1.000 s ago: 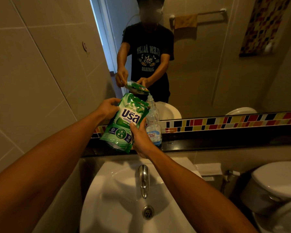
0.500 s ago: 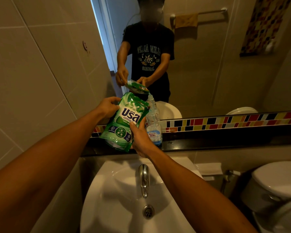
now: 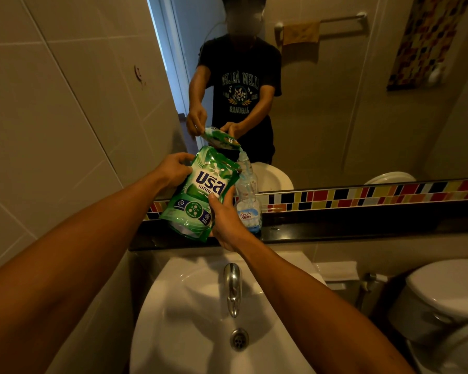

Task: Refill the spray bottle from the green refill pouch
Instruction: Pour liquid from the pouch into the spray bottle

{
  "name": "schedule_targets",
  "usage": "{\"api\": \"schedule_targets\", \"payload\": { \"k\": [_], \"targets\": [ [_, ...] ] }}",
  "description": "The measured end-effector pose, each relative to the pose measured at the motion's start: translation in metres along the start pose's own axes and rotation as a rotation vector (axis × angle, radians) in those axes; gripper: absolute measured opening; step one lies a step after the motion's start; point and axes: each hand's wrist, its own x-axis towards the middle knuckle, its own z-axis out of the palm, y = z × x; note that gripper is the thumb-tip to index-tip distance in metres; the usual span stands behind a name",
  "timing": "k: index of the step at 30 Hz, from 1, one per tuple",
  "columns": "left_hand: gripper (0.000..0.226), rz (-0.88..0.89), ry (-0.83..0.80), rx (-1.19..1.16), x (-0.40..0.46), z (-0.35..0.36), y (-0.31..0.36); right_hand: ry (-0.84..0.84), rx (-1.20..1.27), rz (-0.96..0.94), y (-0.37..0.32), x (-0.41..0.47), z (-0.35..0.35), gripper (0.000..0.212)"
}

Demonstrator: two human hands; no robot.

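Observation:
The green refill pouch (image 3: 200,195) with white and blue lettering is held tilted over the black ledge, its upper right corner against the neck of the clear spray bottle (image 3: 247,195). The bottle stands upright on the ledge (image 3: 335,230) with no spray head on it, partly hidden by the pouch and my right hand. My left hand (image 3: 173,168) grips the pouch's upper left edge. My right hand (image 3: 226,220) holds the pouch's lower right side from below. The mirror shows both hands and the pouch's spout at the bottle mouth.
Below the ledge is a white basin (image 3: 189,314) with a chrome tap (image 3: 233,287) and a drain (image 3: 238,338). A toilet (image 3: 443,292) stands at the right. A tiled wall (image 3: 52,117) is close on the left. A multicoloured tile strip (image 3: 362,195) runs under the mirror.
The pouch has tilted slightly more toward the bottle, its top rising a little. Both hands keep the same grip and the bottle has not moved.

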Motion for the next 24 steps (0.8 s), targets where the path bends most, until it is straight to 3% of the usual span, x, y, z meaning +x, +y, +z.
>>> {"api": "schedule_targets", "payload": {
  "k": [24],
  "targets": [
    [0.044, 0.002, 0.009, 0.001, 0.0057, -0.0039, 0.0041, 0.025, 0.009, 0.020, -0.0094, -0.0049, 0.0077, 0.078]
  ]
}}
